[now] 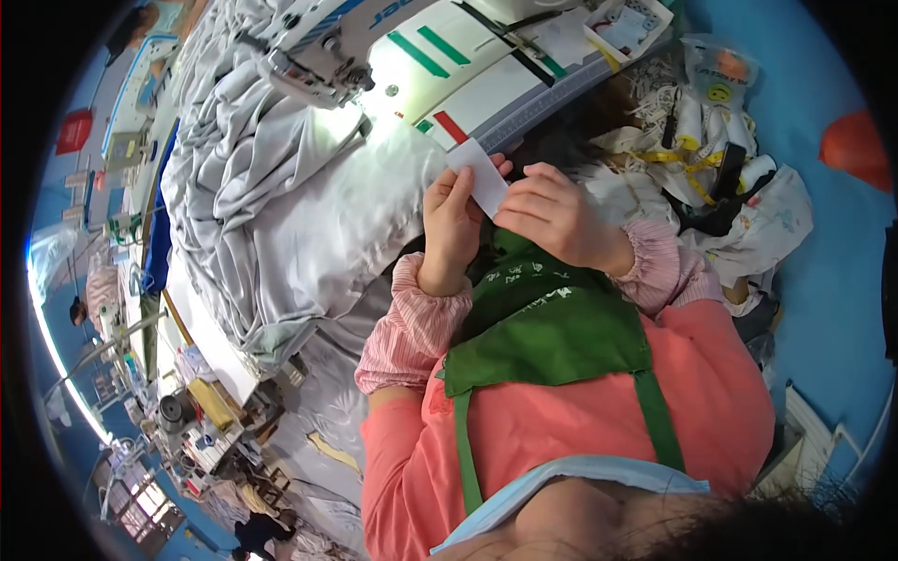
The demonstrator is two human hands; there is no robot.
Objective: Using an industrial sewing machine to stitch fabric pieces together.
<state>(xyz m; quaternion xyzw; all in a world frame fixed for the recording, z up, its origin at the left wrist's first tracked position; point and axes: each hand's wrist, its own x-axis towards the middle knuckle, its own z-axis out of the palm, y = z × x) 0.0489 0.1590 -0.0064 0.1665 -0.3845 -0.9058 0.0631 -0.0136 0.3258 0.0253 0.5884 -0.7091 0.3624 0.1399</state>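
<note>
One white slip (479,181) is held near the green apron (561,341), long axis slanted from upper left to lower right. It is pinched by the left hand (449,220); its lower end is met by the curled right hand (554,213), whose grip cannot be told.

Your view has white glare under the sewing machine (318,61), bleaching the nearby cloth (388,159); shadow darkens beneath the table (552,105). Fisheye distortion bows the light tube (69,387) near black corners.
</note>
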